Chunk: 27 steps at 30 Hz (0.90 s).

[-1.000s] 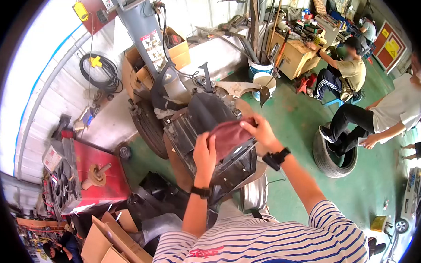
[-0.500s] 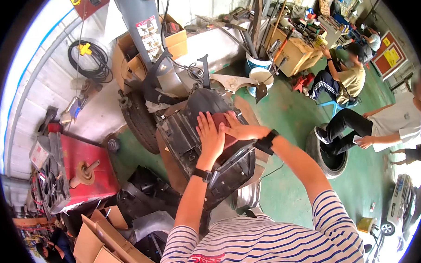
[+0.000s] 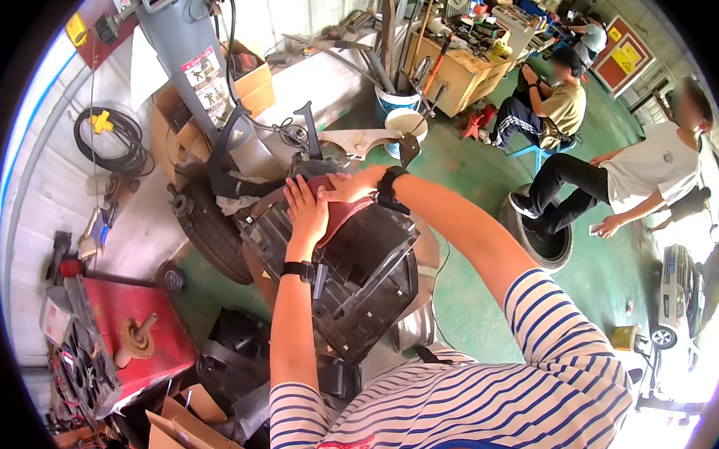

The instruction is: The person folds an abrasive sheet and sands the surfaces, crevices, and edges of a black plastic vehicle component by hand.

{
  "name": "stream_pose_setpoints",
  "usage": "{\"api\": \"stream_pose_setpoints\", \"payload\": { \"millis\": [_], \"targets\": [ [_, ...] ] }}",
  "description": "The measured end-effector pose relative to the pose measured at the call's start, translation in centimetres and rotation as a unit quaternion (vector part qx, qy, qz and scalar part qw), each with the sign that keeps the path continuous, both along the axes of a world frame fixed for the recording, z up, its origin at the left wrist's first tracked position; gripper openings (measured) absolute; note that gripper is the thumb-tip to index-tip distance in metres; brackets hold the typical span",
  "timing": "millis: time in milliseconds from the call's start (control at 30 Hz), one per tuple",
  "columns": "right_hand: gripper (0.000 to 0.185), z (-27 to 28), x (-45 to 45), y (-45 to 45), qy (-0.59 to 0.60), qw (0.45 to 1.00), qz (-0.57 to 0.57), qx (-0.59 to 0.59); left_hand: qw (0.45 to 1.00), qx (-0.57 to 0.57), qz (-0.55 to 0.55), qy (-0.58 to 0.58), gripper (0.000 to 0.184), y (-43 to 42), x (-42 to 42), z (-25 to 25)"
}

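Note:
A dark red cloth (image 3: 345,222) lies over the far part of a large black plastic car part (image 3: 365,264), which has ribs and slots. My left hand (image 3: 306,212) rests flat on the cloth's left side, fingers stretched out and apart. From the right, my right hand (image 3: 358,185) presses on the cloth with extended fingers that reach toward the left hand. Its fingertips are partly hard to make out. Both wrists wear dark bands. Part of the cloth is hidden beneath the hands.
A tire (image 3: 211,230) leans to the left of the part, near a grey machine column (image 3: 183,56). A red cabinet (image 3: 133,331) stands at left. White buckets (image 3: 406,121) stand behind. On the right, a seated person (image 3: 650,163) has their feet by another tire (image 3: 538,238).
The camera view has shifted, so the surroundings sit further left and higher. Both hands have slid with the cloth toward the far end of the black part, uncovering more of its near side.

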State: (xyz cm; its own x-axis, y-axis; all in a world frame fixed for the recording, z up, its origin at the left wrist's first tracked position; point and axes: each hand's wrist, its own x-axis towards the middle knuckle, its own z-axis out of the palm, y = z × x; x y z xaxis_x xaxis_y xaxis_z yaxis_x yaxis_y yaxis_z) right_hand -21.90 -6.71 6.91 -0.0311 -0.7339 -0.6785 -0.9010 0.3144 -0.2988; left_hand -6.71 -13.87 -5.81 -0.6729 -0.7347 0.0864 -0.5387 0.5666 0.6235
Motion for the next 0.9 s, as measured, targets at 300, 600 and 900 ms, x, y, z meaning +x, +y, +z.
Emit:
{"api": "stream_pose_setpoints", "payload": {
  "millis": [300,600,900],
  "targets": [
    [0.094,0.7,3.1,2.5,-0.387,0.827,-0.368,-0.175,0.997,0.062,0.032,0.041,0.073,0.7,0.3,2.5],
    [0.091,-2.9,2.9,1.0,0.081,0.993,-0.016,-0.089,0.991,0.007,0.042,0.126,0.066,2.7,1.6,0.0],
    [0.061,-4.5,5.3,10.3,0.186,0.894,0.094,-0.396,0.951,-0.305,-0.043,0.027,0.037,7.9,3.9,-3.1]
  ]
}}
